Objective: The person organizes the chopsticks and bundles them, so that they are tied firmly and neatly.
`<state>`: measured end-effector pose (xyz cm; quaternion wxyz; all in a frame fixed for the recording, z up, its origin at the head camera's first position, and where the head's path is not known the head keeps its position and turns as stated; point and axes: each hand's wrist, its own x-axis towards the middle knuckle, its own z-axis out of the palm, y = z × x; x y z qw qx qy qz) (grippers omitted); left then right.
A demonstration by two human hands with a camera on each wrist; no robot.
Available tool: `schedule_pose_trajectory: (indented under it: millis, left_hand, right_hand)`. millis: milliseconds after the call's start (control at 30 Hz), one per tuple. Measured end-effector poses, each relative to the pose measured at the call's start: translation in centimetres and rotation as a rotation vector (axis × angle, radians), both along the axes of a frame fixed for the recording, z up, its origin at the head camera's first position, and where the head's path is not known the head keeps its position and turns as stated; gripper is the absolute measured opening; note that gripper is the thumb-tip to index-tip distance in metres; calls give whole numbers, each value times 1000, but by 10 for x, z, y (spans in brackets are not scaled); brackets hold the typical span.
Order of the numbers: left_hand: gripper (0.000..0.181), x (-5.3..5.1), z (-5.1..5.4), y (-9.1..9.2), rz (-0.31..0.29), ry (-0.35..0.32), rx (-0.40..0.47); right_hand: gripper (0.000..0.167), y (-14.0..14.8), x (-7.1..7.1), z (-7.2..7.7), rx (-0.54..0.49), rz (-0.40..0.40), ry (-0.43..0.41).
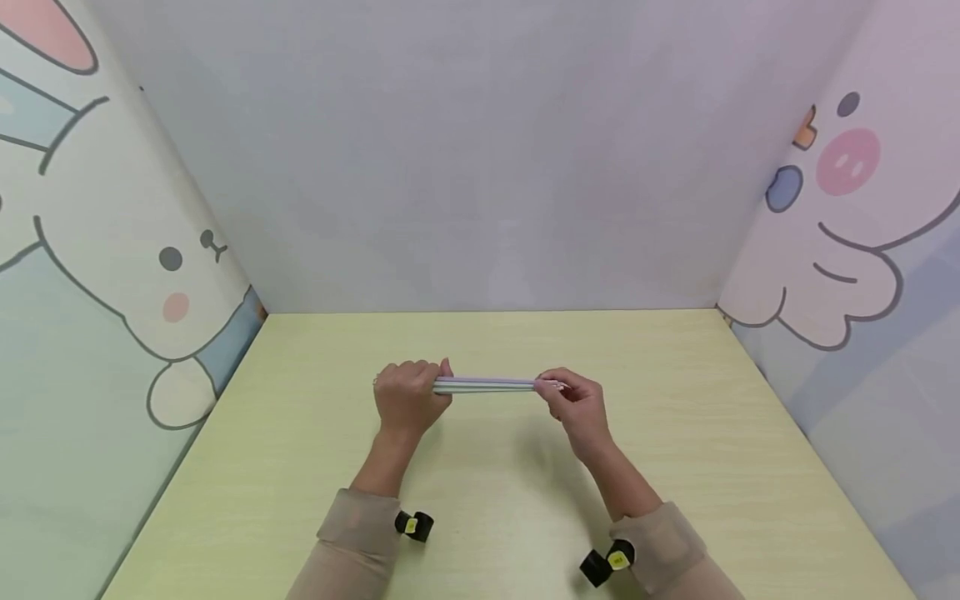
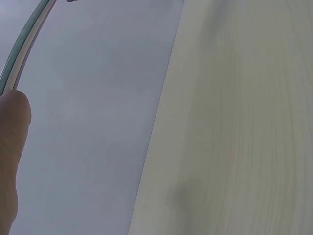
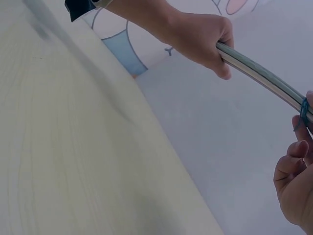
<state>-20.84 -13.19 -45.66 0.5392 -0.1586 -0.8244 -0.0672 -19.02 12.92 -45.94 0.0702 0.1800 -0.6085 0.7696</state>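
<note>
Sticks, a slim bundle in pale green, white and lilac, stretch between the two hands above the worktop, lying nearly level in the head view. The left hand grips the bundle toward one end, its fingers closed firmly round it, with the thumb near the stretch that shows between the hands. The right hand is at the other end, fingers bent and nearly together, pinching the bundle between thumb and fingertips. Just there, a teal tie goes around the sticks, touching the right fingers; whether it is knotted is hidden. The left wrist view shows only a thumb and part of the bundle.

Both forearms have beige sleeves, and a black camera with a yellow label sits at each cuff. Behind the pale yellow worktop stands a grey wall; cartoon animals cover the left panel and the right panel.
</note>
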Motion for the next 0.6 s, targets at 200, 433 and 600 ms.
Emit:
schedule_pose_trajectory:
  millis: [200, 433, 600]
  left_hand:
    - [32, 1, 0, -2, -5, 1, -3]
    - [34, 2, 2, 0, -16, -14, 8]
    - [34, 1, 3, 0, -18, -10, 14]
  right_hand:
    - [10, 4, -1, 1, 13, 27, -23]
    - [12, 6, 0, 4, 5, 36, -55]
    - [16, 8, -1, 5, -12, 26, -18]
